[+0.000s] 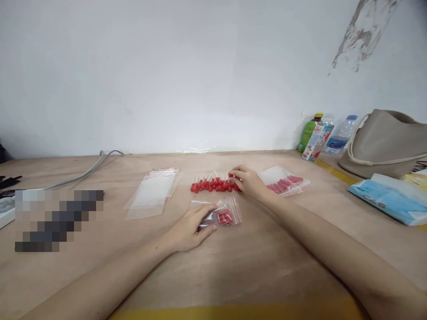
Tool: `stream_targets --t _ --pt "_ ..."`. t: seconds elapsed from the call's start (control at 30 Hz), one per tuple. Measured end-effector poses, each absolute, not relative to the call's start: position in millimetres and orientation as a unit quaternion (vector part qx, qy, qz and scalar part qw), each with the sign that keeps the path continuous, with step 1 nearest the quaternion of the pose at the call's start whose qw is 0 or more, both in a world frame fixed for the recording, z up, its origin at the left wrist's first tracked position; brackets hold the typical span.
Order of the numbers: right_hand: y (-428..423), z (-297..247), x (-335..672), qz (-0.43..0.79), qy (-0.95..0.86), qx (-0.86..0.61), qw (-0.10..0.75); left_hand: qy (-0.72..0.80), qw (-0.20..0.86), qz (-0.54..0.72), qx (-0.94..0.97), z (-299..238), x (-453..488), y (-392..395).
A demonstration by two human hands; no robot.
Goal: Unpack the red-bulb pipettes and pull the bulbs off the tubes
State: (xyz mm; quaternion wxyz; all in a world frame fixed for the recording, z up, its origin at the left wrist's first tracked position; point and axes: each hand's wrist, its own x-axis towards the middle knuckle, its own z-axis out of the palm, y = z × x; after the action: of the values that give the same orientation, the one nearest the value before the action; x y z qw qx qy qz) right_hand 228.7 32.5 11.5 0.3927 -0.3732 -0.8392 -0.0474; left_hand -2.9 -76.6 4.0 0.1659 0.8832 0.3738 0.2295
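My left hand (pixel 191 229) is closed around the left end of a clear zip bag (pixel 237 212), with thumb and fingers on either side. Several red pieces (pixel 225 217) lie inside that bag. Beyond it is a row of white sticks with red tips (pixel 213 183), tips towards me. My right hand (pixel 248 181) is at the right end of this row, fingertips pinched at a red tip. Part of that stick is hidden by the fingers. To the right, filled zip bags (pixel 283 183) with red contents lie flat.
Flat translucent zip bags (pixel 153 191) are stacked on the left. A grey cable (pixel 78 174) runs along the back left. Bottles (pixel 338 138), a printed carton (pixel 315 143), a beige bag (pixel 383 142) and a blue packet (pixel 387 198) stand or lie on the right. A white wall (pixel 167 80) rises behind.
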Motion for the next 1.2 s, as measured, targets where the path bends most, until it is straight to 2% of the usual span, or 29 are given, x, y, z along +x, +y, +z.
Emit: stream_targets --t 0.1,0.2,0.37,0.47,0.6,0.83,1.07,1.2 --pt "25 13 236 -0.059 -0.845 -0.388 0.362 0.376 0.167 0.226 0.883 4 -3 -76" --pt "11 17 247 -0.042 -0.814 -0.412 0.407 0.376 0.166 0.226 0.883 4 -3 -76" --pt "-24 11 255 0.076 -0.76 -0.453 0.459 0.381 0.164 0.224 0.882 3 -3 -76" --pt "-42 4 248 0.155 -0.79 -0.416 0.422 0.393 0.167 0.216 0.878 3 -4 -75" --pt "-50 3 233 0.174 -0.843 -0.349 0.371 0.396 0.175 0.211 0.877 5 -5 -76" --pt "-47 7 226 0.232 -0.877 -0.354 0.229 0.387 0.18 0.221 0.877 6 -3 -77" --pt "-58 12 222 0.394 -0.81 -0.367 0.23 0.382 0.175 0.219 0.881 6 -1 -78" --pt "-60 13 219 0.446 -0.777 -0.365 0.252 0.38 0.179 0.214 0.882 6 -1 -78"
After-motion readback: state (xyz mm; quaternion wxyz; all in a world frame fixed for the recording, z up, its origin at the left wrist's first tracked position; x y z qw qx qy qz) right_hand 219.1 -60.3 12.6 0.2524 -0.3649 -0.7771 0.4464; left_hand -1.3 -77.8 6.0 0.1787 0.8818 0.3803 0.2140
